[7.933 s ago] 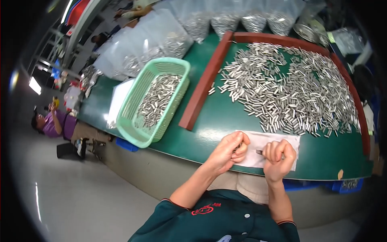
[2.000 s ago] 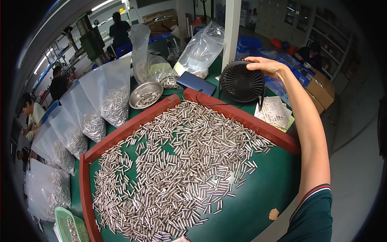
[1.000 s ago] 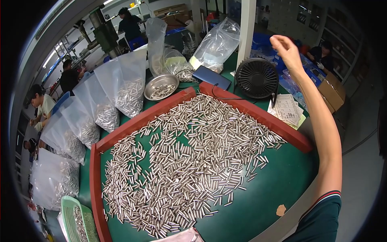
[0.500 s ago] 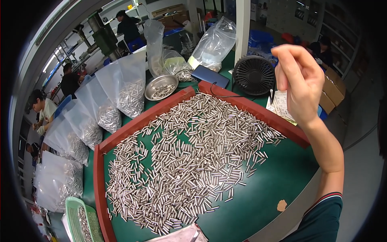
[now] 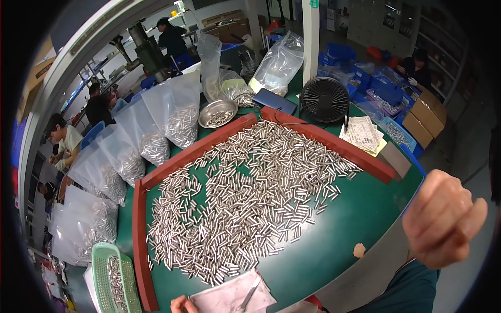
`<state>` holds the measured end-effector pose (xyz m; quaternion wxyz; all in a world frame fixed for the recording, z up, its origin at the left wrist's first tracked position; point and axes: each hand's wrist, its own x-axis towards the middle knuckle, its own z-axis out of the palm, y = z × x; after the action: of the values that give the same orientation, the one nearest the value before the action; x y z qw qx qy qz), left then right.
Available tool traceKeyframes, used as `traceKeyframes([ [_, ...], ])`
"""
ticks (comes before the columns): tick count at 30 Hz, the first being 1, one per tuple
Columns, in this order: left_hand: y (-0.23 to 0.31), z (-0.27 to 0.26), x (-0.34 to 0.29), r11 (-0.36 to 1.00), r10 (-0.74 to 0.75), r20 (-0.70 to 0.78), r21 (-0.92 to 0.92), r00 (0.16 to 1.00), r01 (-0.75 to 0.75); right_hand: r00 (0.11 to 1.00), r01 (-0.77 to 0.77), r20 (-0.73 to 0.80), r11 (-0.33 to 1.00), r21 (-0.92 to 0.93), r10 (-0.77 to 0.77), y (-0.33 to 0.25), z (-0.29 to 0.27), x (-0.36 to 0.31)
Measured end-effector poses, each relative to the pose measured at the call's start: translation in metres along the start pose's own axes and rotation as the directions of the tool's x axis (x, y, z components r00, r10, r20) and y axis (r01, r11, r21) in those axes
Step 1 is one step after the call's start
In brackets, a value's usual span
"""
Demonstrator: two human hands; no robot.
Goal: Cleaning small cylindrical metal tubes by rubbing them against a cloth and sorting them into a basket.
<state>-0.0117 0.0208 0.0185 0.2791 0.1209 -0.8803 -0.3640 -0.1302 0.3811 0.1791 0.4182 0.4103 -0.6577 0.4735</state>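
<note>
My right hand (image 5: 443,219) is curled into a fist in the air off the table's right edge, close to the camera, with nothing visible in it. Only the fingertips of my left hand (image 5: 180,303) show at the bottom edge, resting at the corner of a stained white sheet (image 5: 224,298). A pair of metal tweezers (image 5: 250,293) lies on that sheet. A big heap of short silver metal pins (image 5: 245,203) covers the green table (image 5: 339,235) inside a red wooden frame (image 5: 323,138).
A black desk fan (image 5: 324,99), a metal bowl (image 5: 217,113), a dark flat case (image 5: 275,99) and printed papers (image 5: 364,133) sit beyond the frame. Clear bags of pins (image 5: 156,141) line the left. A green basket (image 5: 112,279) stands at bottom left. Other people work in the background.
My right hand has pulled back from the fan, come down toward me and closed into a fist at the right. The view has tilted down, bringing the white sheet and left fingertips in.
</note>
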Motion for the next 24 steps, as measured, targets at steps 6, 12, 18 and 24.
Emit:
traceKeyframes([
  [6,-0.007,-0.006,-0.006,0.996,0.012,0.013,-0.083,1.0,-0.011,0.985,0.092,0.145,0.995,0.027,-0.095,-0.062,-0.016,0.013],
  [12,-0.029,-0.009,-0.01,0.983,0.004,-0.09,-0.18,0.996,-0.02,0.926,0.013,0.35,0.941,0.339,-0.139,-0.083,0.043,-0.035],
  [18,-0.024,0.005,0.007,0.947,0.022,-0.003,-0.321,1.0,-0.022,0.803,-0.15,0.564,0.981,-0.121,0.192,-0.106,0.151,-0.131],
  [24,-0.029,-0.011,0.003,0.787,-0.139,0.107,-0.591,0.985,0.175,0.683,-0.038,0.713,0.983,-0.18,0.157,-0.112,0.211,-0.145],
])
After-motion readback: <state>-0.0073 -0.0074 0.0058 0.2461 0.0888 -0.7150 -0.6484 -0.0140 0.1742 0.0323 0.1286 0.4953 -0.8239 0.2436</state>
